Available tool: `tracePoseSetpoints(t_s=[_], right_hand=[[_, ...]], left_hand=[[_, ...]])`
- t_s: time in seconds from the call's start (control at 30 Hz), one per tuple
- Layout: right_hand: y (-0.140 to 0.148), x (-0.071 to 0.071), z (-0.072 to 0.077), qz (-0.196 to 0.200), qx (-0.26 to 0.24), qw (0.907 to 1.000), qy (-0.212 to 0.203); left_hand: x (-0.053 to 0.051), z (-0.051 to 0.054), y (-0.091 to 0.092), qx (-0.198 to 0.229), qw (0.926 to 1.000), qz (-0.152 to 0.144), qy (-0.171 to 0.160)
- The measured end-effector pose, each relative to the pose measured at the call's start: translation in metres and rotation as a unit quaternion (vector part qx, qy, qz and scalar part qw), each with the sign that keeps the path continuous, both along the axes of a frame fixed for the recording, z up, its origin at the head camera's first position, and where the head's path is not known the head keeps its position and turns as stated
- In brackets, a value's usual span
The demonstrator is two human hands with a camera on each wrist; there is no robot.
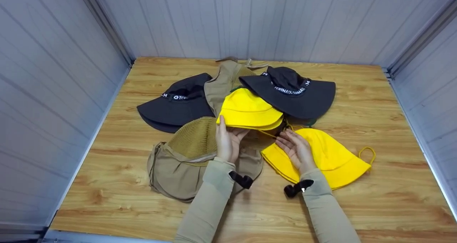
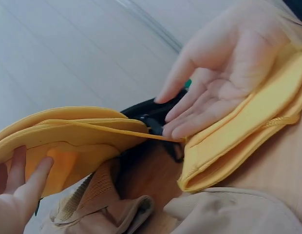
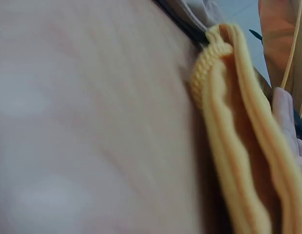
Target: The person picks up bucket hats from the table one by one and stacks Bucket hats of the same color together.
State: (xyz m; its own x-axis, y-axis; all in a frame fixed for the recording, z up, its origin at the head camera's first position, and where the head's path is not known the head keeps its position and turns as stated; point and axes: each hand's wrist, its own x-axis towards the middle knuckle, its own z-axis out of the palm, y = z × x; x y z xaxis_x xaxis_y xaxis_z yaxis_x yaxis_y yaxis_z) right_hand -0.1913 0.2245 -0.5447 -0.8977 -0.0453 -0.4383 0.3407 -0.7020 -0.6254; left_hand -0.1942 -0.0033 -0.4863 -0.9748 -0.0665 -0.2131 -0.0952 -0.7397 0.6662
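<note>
My left hand holds one yellow hat by the left side of its brim, thumb outside and fingers underneath; the left wrist view shows those fingers against the hat's inside. A thin yellow cord runs from this hat to the fingertips of my right hand. That hand, palm up with loosely bent fingers, is over the left part of a second yellow hat. In the right wrist view, this hat's folded brim partly hides the hand.
A dark hat lies at the left, and another with white lettering at the back right overlaps the raised yellow hat. One khaki hat lies front left, another behind. Pale panels surround the wooden table on three sides.
</note>
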Motion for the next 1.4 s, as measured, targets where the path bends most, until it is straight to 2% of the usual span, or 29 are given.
tracePoseSetpoints(t_s=[0.1, 0.23, 0.4, 0.57, 0.8, 0.97, 1.17, 1.4], right_hand=[[-0.004, 0.002, 0.000, -0.026, -0.002, 0.9996, 0.012], [-0.009, 0.002, 0.001, -0.033, 0.016, 0.9992, 0.018], [-0.016, 0.005, 0.005, -0.009, 0.047, 0.9988, -0.004], [-0.024, 0.008, 0.012, 0.011, 0.045, 0.9989, -0.003], [-0.028, 0.013, 0.026, 0.000, -0.001, 0.9997, 0.025], [-0.028, 0.016, 0.033, -0.019, -0.009, 0.9992, 0.034], [-0.020, 0.022, 0.037, -0.045, 0.021, 0.9980, 0.039], [-0.004, 0.032, 0.047, -0.080, 0.071, 0.9922, 0.065]], left_hand=[[0.001, 0.000, -0.006, 0.001, 0.9997, 0.024, -0.008], [0.001, 0.001, -0.013, 0.022, 0.9982, 0.053, -0.018], [0.000, 0.002, -0.018, 0.083, 0.9917, 0.089, -0.041], [0.000, 0.004, -0.020, 0.125, 0.9848, 0.111, -0.047], [0.002, 0.004, -0.017, 0.129, 0.9875, 0.081, -0.041], [0.004, -0.001, -0.015, 0.127, 0.9881, 0.075, -0.042], [0.006, -0.005, -0.014, 0.106, 0.9919, 0.061, -0.035], [0.010, -0.007, -0.007, 0.041, 0.9990, 0.011, -0.013]])
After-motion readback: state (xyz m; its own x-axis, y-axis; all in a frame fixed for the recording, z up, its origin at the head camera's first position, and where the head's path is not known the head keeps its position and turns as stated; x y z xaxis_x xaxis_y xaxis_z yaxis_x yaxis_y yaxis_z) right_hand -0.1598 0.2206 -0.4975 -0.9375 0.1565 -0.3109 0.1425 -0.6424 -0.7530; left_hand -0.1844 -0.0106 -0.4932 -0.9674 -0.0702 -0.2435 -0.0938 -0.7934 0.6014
